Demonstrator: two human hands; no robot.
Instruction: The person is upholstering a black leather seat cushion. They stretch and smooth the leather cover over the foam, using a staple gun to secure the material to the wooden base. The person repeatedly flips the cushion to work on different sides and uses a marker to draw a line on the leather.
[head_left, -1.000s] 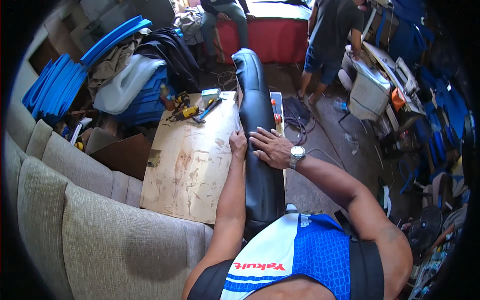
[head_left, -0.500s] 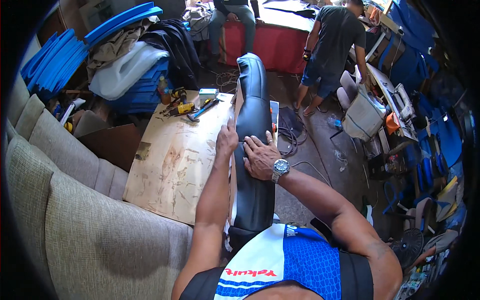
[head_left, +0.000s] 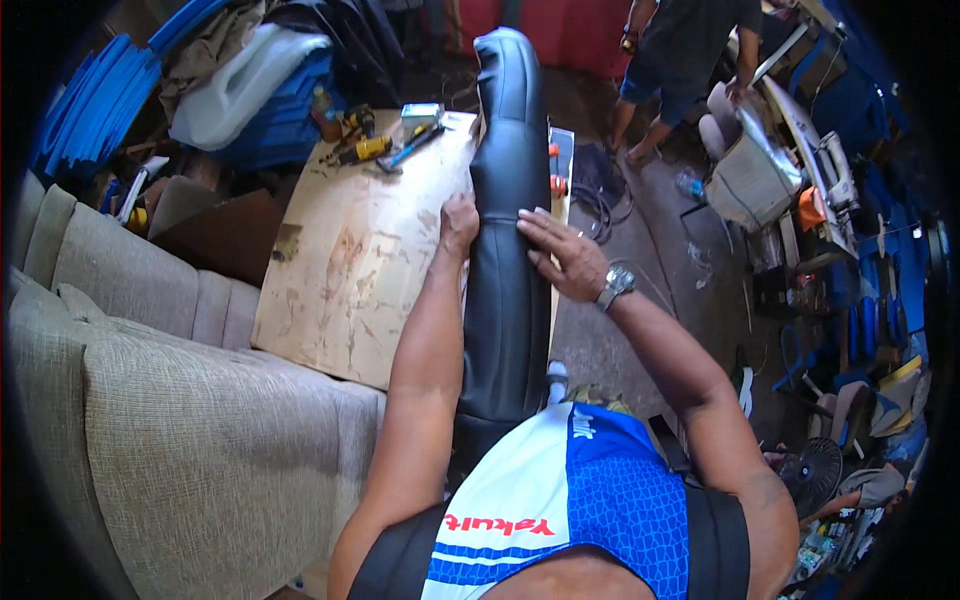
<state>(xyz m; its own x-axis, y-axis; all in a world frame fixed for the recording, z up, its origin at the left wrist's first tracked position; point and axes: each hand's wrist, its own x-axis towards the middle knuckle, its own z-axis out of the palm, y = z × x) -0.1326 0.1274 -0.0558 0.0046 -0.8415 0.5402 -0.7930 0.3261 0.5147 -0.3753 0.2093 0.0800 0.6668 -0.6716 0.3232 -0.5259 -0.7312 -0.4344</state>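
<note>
A long black vinyl seat [head_left: 508, 150] lies lengthwise along the right side of a worn plywood board [head_left: 350, 270]. My left hand [head_left: 459, 222] grips the seat's left edge about halfway along, fingers curled round the cover. My right hand [head_left: 562, 252], with a metal watch on the wrist, rests flat on top of the seat with the fingers spread. Several hand tools with yellow and blue handles [head_left: 372, 148] and a small box lie at the board's far end.
A beige fabric sofa [head_left: 150, 400] runs along the left. Blue foam sheets [head_left: 95, 105], a white container and dark cloth pile up at the back left. Another person in dark clothes [head_left: 680, 60] stands at the back right beside cluttered blue gear and a small fan [head_left: 818, 470].
The view has tilted down and closer. My left hand has shifted to the seat's left edge and my right hand stays flat on top; the standing person moved nearer the top edge.
</note>
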